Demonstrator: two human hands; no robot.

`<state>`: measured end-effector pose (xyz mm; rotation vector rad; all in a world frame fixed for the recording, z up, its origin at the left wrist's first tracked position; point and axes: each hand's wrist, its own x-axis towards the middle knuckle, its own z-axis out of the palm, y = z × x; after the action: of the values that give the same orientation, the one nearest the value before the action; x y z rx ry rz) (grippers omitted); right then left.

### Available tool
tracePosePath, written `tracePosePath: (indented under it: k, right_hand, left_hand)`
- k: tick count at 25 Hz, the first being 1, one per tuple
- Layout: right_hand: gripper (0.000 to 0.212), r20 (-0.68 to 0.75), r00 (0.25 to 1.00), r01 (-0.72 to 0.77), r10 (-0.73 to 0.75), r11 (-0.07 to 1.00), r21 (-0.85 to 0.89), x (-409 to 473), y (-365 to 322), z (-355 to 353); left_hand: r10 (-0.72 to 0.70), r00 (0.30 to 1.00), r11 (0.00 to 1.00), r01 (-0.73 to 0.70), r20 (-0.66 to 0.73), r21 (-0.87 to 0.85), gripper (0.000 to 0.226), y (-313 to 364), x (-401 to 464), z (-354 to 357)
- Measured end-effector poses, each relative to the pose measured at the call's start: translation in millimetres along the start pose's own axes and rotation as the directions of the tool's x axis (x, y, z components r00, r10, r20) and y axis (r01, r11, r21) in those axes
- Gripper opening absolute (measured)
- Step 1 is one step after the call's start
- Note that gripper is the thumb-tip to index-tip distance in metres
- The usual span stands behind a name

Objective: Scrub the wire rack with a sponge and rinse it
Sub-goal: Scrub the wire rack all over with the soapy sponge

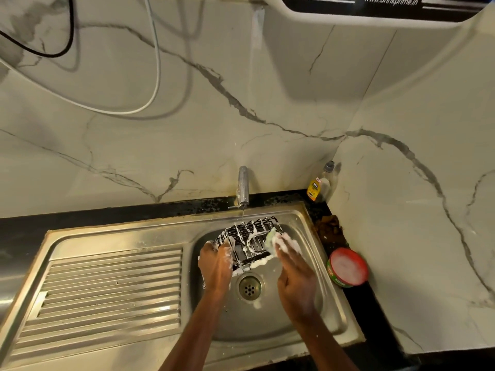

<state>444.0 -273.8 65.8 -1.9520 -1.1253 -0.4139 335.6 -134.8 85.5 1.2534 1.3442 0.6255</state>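
Ribbed draining board [112,287] lies wide at the left, then the sink [302,218] bowl, walled all round, one drain [250,287] below the work. Left hand [216,263] grips the near-left edge of the one wire rack [249,242], fingers curled round it, foam everywhere. The rack sits tilted in the bowl under the tap [243,186], long axis running near-left to far-right. Right hand [294,274] presses one sponge [271,238] to its right end, fingers wrapped on it. One soap tub [347,266] and one bottle [320,184] stand on the counter.

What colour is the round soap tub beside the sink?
Red rim, green side, on the round soap tub; pale foam inside. Head view, the only one.
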Motion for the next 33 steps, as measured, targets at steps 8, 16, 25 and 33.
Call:
tracePosePath:
  k: [8, 16, 25, 33]
  right_hand:
    - [0.067, 0.129, 0.992, -0.026, 0.010, 0.992, 0.125, 36.6, -24.7, -4.9]
    - [0.079, 0.143, 0.989, -0.052, 0.025, 0.981, 0.189, 25.1, -34.8, -7.3]
    - [0.046, 0.185, 0.908, 0.370, -0.375, 0.927, 0.061, 15.8, -62.8, -1.7]
    - [0.056, 0.060, 0.983, -0.168, 0.176, 0.979, -0.119, 35.0, -29.2, -12.6]
  left_hand:
    - [-0.004, 0.999, 0.993, 0.010, 0.049, -0.118, 0.016, 0.8, -12.7, 2.2]
    - [-0.032, 0.999, 0.984, 0.032, 0.004, -0.175, 0.020, -11.5, -7.8, 1.4]
    - [0.053, 0.998, 0.991, -0.049, 0.035, -0.122, 0.022, -6.2, -15.2, 6.3]
    - [-0.043, 0.999, 0.991, 0.042, -0.007, -0.130, 0.028, -5.3, -9.7, -1.2]
